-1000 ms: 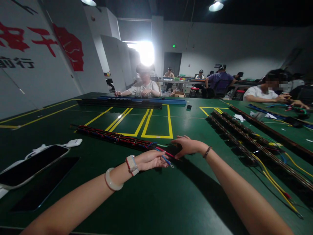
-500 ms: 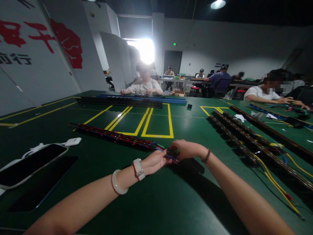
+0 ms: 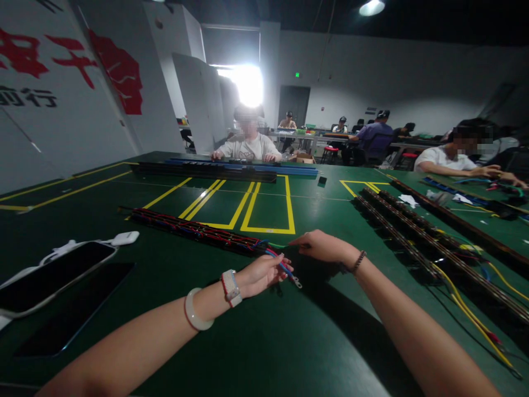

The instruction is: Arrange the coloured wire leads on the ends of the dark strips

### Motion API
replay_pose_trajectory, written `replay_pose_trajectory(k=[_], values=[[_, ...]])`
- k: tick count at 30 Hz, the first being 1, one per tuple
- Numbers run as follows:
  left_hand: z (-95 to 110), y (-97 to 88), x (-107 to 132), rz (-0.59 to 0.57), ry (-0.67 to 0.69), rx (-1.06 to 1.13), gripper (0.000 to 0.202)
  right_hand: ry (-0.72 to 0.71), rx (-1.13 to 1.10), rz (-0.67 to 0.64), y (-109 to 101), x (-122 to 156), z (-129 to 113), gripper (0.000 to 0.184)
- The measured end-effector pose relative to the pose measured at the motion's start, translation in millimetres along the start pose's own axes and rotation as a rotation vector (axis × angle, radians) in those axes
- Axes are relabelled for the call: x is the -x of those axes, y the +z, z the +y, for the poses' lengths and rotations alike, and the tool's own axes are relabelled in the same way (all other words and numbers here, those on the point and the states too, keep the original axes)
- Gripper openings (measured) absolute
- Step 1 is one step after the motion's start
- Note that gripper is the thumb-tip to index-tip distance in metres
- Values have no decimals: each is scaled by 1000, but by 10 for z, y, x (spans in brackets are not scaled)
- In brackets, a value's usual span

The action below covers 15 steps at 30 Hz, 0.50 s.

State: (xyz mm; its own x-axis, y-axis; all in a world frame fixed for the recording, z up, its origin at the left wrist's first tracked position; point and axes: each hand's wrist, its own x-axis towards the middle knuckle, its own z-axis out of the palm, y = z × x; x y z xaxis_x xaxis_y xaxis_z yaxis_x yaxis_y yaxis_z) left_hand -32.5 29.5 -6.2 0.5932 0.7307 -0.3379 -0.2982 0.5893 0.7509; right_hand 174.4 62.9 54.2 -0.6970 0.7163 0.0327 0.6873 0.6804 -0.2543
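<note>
Green table (image 3: 252, 342) fills the near half, yellow tape (image 3: 291, 212) marking boxes on it; lit workroom behind, co-workers seated. Wired assembly (image 3: 198, 231) lies at a slant mid-table, loose leads at its right end.

Left hand (image 3: 264, 274): palm up, fingers and thumb closed around blue and red wires (image 3: 285, 267), ring terminal (image 3: 298, 283) poking out past them. Fingers hide part of the leads. Right hand (image 3: 322, 246): index finger out at the tip of a green wire (image 3: 278, 246); can't tell if it's pinched.

Clutter: white-edged phone (image 3: 58, 275) and dark slab (image 3: 78, 309) left, beside the left forearm. Long dark modules (image 3: 392, 237) crowd the right side, yellow leads (image 3: 467, 311) trailing toward the near edge. Paper scraps (image 3: 408, 200) beyond those. Far edge is taken by a black bar (image 3: 202, 171) and blue strip (image 3: 300, 170), person (image 3: 253, 148) behind; small black square (image 3: 322, 181) just right.
</note>
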Motion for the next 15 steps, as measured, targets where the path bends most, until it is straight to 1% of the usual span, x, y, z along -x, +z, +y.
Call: replay_pose_trajectory(k=[3,6,11,15], values=[[2,17,13,17,9,5,17,11,259,143,76,-53,18,43],[-3,-4,1,-1,3,-22,22,-40,416,237,159,-96,62,45],[-13,-63,-38,-30,-6,-30,24,-179,459,352,335,-91,200,39],[-12,-72,-45,-60,3,-18,24,-207,466,380,489,-96,276,38]])
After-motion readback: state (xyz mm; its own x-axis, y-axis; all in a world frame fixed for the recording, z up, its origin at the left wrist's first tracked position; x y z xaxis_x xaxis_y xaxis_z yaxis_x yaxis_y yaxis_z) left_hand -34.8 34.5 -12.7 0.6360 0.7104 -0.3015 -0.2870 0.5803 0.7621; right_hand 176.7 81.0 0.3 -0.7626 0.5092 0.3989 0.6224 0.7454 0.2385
